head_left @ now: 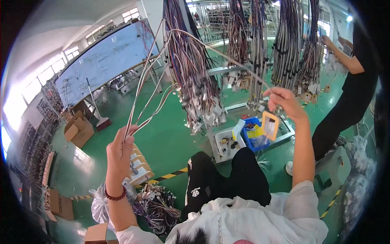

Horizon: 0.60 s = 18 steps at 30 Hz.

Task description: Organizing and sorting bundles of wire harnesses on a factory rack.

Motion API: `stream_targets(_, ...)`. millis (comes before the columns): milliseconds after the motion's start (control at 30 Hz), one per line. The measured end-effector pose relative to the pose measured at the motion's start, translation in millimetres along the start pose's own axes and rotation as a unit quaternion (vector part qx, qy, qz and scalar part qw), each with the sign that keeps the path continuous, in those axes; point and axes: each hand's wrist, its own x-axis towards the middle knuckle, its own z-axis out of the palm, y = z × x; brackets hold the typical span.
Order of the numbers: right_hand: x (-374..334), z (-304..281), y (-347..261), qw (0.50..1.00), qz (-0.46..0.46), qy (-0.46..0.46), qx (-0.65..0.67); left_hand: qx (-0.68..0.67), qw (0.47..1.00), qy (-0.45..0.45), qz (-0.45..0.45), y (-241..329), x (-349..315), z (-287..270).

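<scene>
My left hand (pixel 120 147) is closed round several thin wires (pixel 139 97), which run up to a thick hanging bundle of cables (pixel 189 61) with white connectors at its lower end. On the right, my right hand (pixel 286 102) pinches one pale wire (pixel 227 59), drawn out sideways from the top of that same bundle. The wire's end at my fingertips is too small to make out. Below my right hand is a yellow-framed piece (pixel 269 126), apart from the fingers.
More cable bundles (pixel 286 57) hang along a metal rack. Beneath are a white tray (pixel 218 152) of small dark parts and a blue bin (pixel 260 143). A co-worker (pixel 349 97) in black stands at right. Coiled cables (pixel 158 209) and a cardboard box (pixel 79 129) lie left.
</scene>
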Motion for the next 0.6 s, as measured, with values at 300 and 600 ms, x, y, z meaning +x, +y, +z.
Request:
stream_targets(300, 7, 39, 21, 0.984, 0.037, -0.052, 0.169, 0.008, 0.999, 0.009, 0.03, 2, -1, -1)
stream_targets(600, 186, 131, -111, 0.756, -0.516, 0.401, -0.039, -0.092, 0.995, -0.028, 0.024, 10, -8, 15)
